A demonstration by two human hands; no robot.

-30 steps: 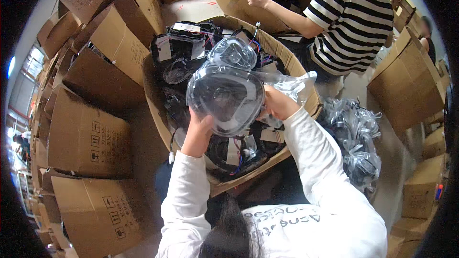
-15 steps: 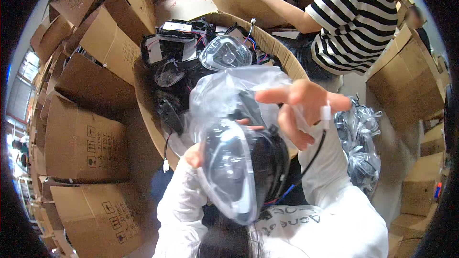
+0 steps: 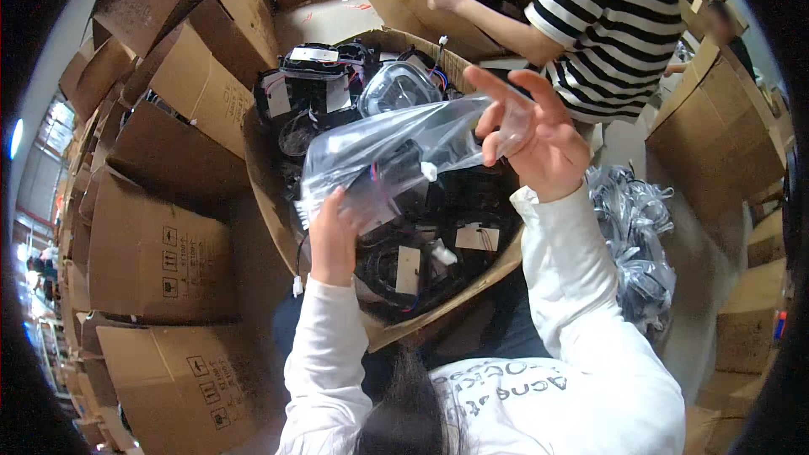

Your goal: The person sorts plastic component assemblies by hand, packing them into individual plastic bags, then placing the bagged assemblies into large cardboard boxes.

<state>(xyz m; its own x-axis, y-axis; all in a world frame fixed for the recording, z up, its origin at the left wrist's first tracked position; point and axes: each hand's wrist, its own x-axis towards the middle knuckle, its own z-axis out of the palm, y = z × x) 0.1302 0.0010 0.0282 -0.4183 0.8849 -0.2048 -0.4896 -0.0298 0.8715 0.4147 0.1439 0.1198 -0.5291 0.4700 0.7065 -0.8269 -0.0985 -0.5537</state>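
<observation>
One clear plastic bag stretches between two hands above one open carton.
The left hand pinches the bag's near-left end; the right hand, fingers spread, touches its other end. At least five white cards lie inside the carton.

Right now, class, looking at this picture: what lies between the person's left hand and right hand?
A clear plastic bag spans from the left hand to the right hand, above the open carton; the head view shows it.
</observation>
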